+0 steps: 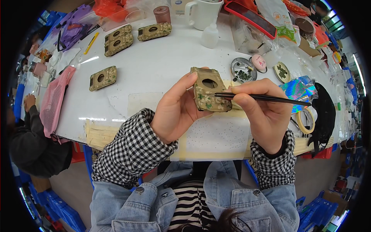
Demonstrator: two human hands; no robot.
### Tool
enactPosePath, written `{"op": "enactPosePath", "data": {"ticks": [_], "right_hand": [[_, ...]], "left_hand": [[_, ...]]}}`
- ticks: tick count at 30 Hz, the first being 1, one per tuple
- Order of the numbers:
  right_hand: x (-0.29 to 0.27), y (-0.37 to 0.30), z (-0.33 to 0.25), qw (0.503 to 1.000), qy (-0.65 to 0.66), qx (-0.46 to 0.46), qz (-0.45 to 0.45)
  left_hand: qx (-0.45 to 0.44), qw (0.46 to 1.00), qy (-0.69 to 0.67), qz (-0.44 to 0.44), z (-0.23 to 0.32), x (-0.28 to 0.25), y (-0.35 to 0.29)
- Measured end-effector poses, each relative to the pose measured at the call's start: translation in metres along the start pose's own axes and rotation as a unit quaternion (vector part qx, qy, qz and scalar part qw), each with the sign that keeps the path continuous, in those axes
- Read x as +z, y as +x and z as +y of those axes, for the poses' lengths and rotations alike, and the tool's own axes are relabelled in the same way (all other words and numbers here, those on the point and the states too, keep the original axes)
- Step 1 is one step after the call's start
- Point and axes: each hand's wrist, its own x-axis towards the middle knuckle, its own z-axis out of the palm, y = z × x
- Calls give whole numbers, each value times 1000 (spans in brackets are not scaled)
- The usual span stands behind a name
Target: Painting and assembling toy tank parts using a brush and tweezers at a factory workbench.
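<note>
In the head view, I find the camouflage casing (201, 89) at the centre of the frame, raised over the white table (147, 73). Its long axis runs steeply, upper end leaning left and lower end leaning right, toward the wearer. The face with the round opening is turned up to my camera.

The left hand (174, 106) grasps the casing, its thumb along the left edge. I note the remaining fingers as mostly concealed behind it, as is the underside.

The right hand (266, 112) pinches black tweezers (272, 98) between thumb and forefinger. Their long axis lies almost level, tips pointing left over the casing below its opening, rear end sloping slightly down to the right. I cannot tell whether the tips touch the surface or hold anything; the detail is too small. The other fingers of that hand are partly obscured.

Upper left, I record a similar casing (102, 78) lying with its long axis slanting up to the right. Right of centre, a round dish (241, 62) holds dark green pieces, too small to identify. Objects along the fisheye rim are cut off and indistinct.
</note>
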Motion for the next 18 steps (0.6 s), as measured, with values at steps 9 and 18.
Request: {"op": "enactPosePath", "data": {"ticks": [9,18], "right_hand": [[1,0,0,1000,3,3,-1],[1,0,2,1000,18,17,-1]], "left_hand": [[2,1000,-1,-5,-1,-2,0],[1,1000,-2,1,-1,-2,0]]}}
